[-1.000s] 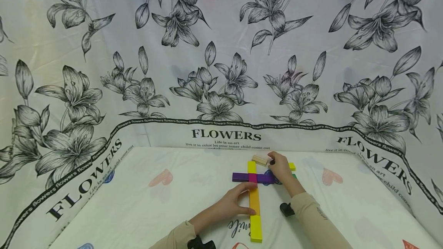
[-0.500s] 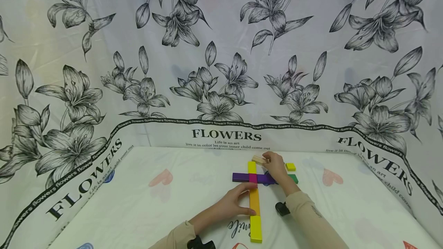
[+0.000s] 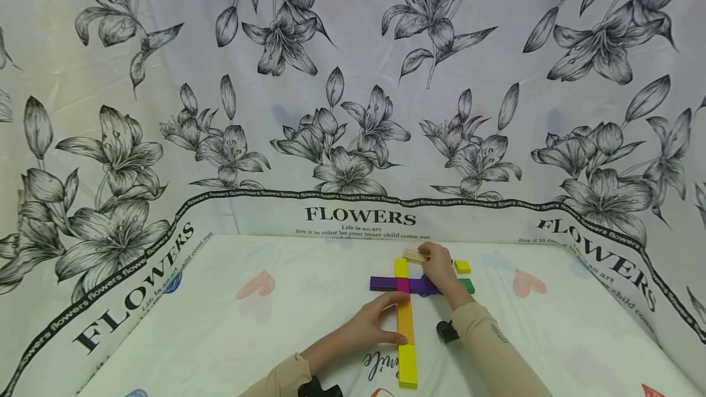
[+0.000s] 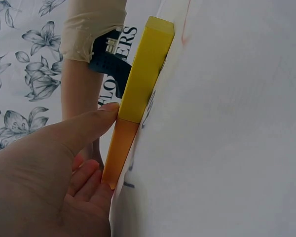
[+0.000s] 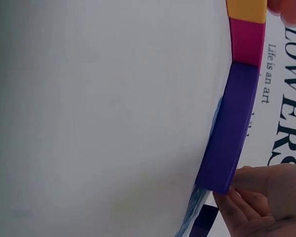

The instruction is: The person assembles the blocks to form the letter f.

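My left hand (image 3: pixel 361 323) rests along the orange block (image 3: pixel 406 321), its thumb and fingers touching the side. A yellow block (image 4: pixel 147 71) adjoins the near end; in the left wrist view, my thumb lies by that joint. Beyond the orange block come a pink block (image 5: pixel 246 42) and another yellow block (image 3: pixel 401 267). Purple blocks (image 3: pixel 382 283) (image 5: pixel 229 128) extend left and right from the pink one, making a cross. My right hand (image 3: pixel 441 269) reaches past the right purple block and pinches the right end of a pale wooden block (image 3: pixel 412 256). Its fingertips are partly hidden.
Right of my right hand lie a small yellow block (image 3: pixel 463 266) and a partly covered green block (image 3: pixel 467 285). A dark block (image 5: pixel 204 219) shows below the purple one in the right wrist view. The patterned white cloth (image 3: pixel 309 262) meets a flowered curtain (image 3: pixel 353 139) behind.
My right hand has moved left to the wooden block, uncovering more of the small yellow and green blocks. That wooden block has shifted slightly right. My left hand stays put.
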A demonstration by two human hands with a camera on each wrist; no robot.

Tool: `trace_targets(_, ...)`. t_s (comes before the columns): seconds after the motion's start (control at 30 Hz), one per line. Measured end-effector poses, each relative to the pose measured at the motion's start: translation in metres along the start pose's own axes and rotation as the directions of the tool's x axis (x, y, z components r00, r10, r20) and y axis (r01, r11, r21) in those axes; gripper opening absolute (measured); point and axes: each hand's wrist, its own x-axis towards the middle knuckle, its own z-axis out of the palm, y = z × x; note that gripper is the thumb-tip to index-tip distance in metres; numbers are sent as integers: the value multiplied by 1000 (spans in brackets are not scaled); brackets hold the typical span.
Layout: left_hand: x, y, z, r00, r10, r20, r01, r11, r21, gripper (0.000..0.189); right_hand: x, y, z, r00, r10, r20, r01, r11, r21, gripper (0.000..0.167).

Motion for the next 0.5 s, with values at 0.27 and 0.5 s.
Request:
trace_targets(0.27,0,2,0,1000,11,3,-11,1000,15,75,3,2,-6,999,14,38,-14,1000,-3,44)
trace_targets(0.5,-1,2,1,1000,2,-3,-2,1000,27,75,-4,-4,-8,998,54,-25,-53,998,46,35)
